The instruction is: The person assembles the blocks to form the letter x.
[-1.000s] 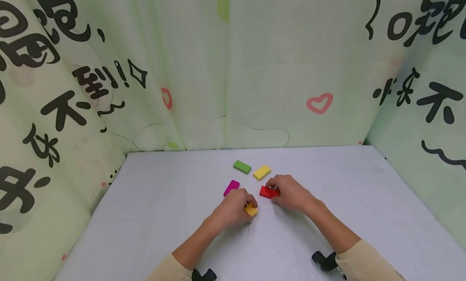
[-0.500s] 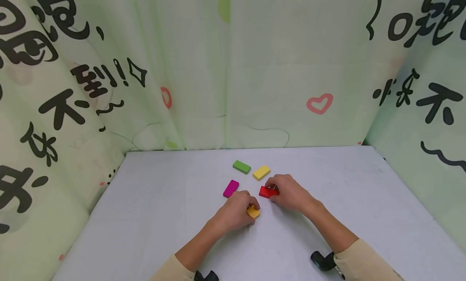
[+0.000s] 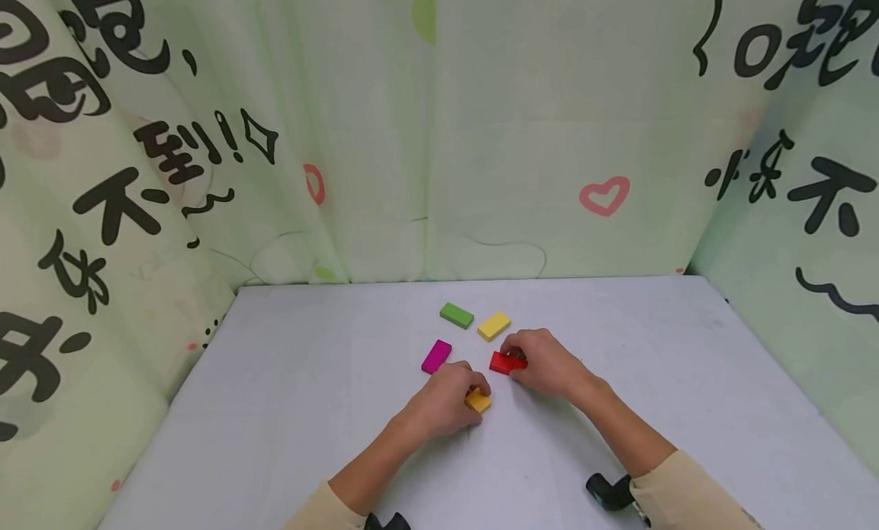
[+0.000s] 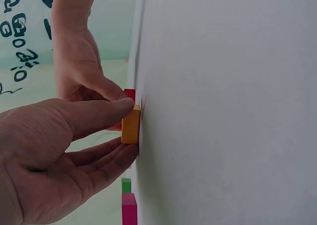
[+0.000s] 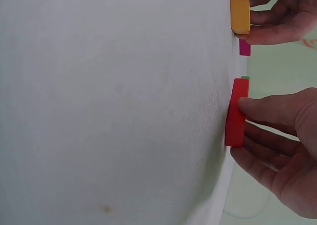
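My left hand [image 3: 446,399] pinches an orange-yellow block [image 3: 478,401] between thumb and fingers, low at the white table. In the left wrist view the thumb lies on one end of this block [image 4: 131,127] and the fingers on the other. Just to the right and a little farther back, my right hand [image 3: 549,364] grips a red block [image 3: 504,363]; the right wrist view shows the thumb on the red block's [image 5: 236,115] side and fingers beneath its far end. A magenta block [image 3: 436,356] lies right behind my left hand.
Farther back on the white table [image 3: 330,377] lie a green block [image 3: 456,315] and a yellow block [image 3: 494,326], forming a loose ring with the others. A printed pale-green curtain [image 3: 508,133] hangs behind and at both sides. Wrist camera mounts [image 3: 608,493] stick out by the sleeves.
My left hand has shifted slightly right and nearer to me with the orange-yellow block, uncovering more of the magenta block. My right hand and the red block stay in place.
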Demonstrator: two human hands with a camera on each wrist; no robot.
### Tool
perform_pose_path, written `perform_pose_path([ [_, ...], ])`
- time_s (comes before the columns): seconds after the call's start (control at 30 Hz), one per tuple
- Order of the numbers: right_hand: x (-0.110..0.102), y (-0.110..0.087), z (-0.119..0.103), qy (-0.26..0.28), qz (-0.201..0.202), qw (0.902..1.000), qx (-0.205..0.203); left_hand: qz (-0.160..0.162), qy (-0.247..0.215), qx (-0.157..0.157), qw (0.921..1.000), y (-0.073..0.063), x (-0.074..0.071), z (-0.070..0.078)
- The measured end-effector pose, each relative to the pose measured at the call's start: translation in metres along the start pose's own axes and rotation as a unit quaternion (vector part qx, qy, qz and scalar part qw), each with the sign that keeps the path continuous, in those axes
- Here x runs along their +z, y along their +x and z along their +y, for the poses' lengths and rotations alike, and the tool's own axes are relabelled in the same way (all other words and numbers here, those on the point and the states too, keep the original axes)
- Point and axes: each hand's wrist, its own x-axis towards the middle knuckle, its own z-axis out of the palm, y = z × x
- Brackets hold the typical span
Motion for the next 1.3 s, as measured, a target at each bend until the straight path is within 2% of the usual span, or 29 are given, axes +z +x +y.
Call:
perform_pose_path([
  [0.1, 0.001, 0.000, 0.000, -0.002, 0.000, 1.0000, 0.000, -0.005, -0.003, 0.003, 1.0000, -0.002, -0.001, -0.003],
  [0.2, 0.001, 0.001, 0.001, -0.002, 0.000, 1.0000, -0.002, -0.007, 0.013, 0.012, 0.9998, -0.005, -0.003, -0.007],
  [0.5, 0.002, 0.001, 0.001, -0.001, -0.001, 1.0000, -0.003, -0.016, 0.087, 0.072, 0.9935, -0.021, -0.012, -0.017],
  [0.63, 0.002, 0.002, 0.001, -0.004, 0.005, 1.0000, 0.003, -0.024, 0.144, 0.101, 0.9841, -0.032, -0.018, -0.018],
  [0.77, 0.003, 0.002, 0.003, -0.002, 0.005, 1.0000, 0.002, -0.058, 0.205, 0.125, 0.9691, -0.040, -0.020, -0.019],
  [0.83, 0.004, 0.001, 0.004, 0.000, 0.004, 1.0000, 0.001, -0.082, 0.222, 0.123, 0.9638, -0.043, -0.020, -0.018],
  [0.9, 0.004, 0.001, 0.005, 0.001, 0.006, 1.0000, 0.000, -0.101, 0.228, 0.114, 0.9617, -0.047, -0.019, -0.017],
  [1.13, 0.004, 0.000, 0.006, -0.003, 0.011, 0.9999, -0.013, -0.133, 0.207, 0.071, 0.9667, -0.056, -0.017, -0.016],
  [1.3, 0.004, 0.000, 0.004, -0.009, 0.013, 0.9998, -0.015, -0.145, 0.187, 0.063, 0.9696, -0.058, -0.018, -0.018],
])
